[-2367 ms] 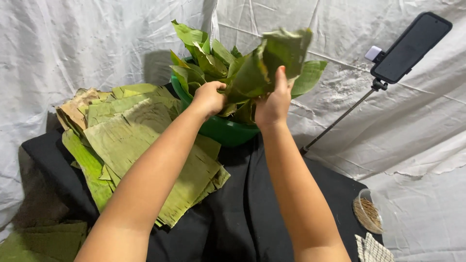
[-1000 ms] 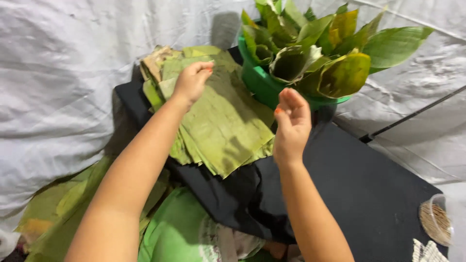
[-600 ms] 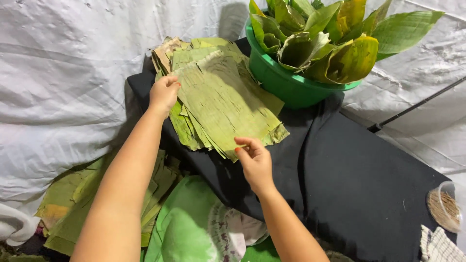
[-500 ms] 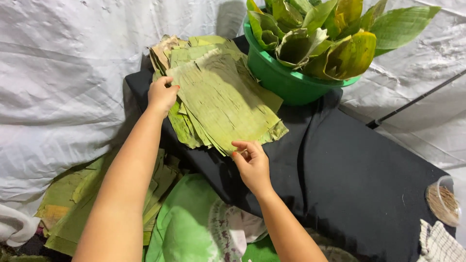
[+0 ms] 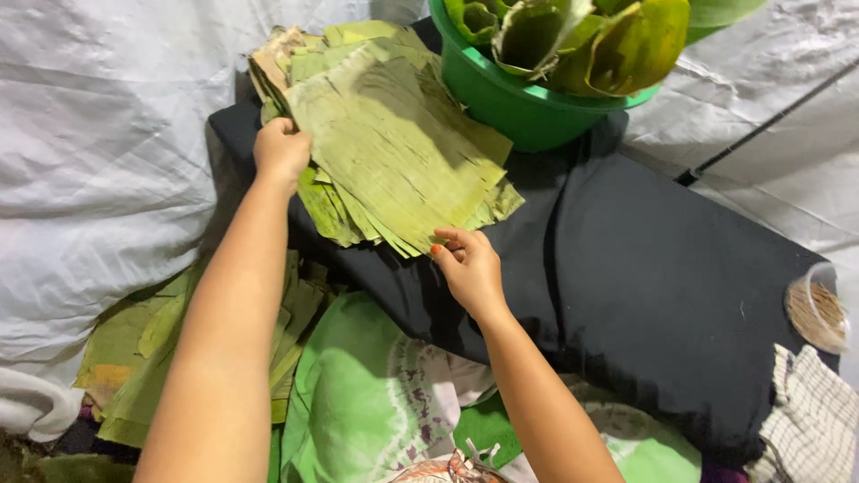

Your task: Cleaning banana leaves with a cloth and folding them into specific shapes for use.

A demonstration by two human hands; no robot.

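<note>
Two hands are working our leaf stack (image 5: 394, 152) on the worktop (image 5: 662, 295): left hand (image 5: 281, 150) is gripping its edge, right hand (image 5: 467, 266) is pinching the near corner.

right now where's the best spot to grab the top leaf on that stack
At its near edge, coming from the front: the top leaf lies flat and overhangs the stack there, where the right hand already pinches it. The left hand can take the left edge.
</note>
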